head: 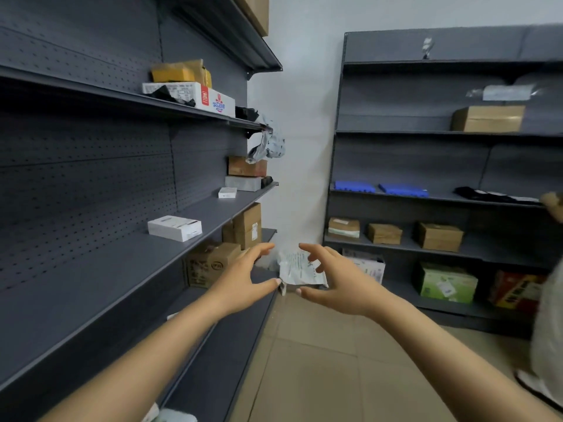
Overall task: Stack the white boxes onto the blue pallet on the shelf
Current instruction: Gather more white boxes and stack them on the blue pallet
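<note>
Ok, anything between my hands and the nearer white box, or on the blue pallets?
Nothing visible. Left hand and right hand are empty, the nearer white box lies exposed, both blue pallets are bare.

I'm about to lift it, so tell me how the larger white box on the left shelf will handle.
The white box looks like stiff card with crisp, square edges, so it probably keeps its shape when gripped. It lies low and flat on the shelf, so it should slide rather than tip if pushed. Weight cannot be told.
</note>
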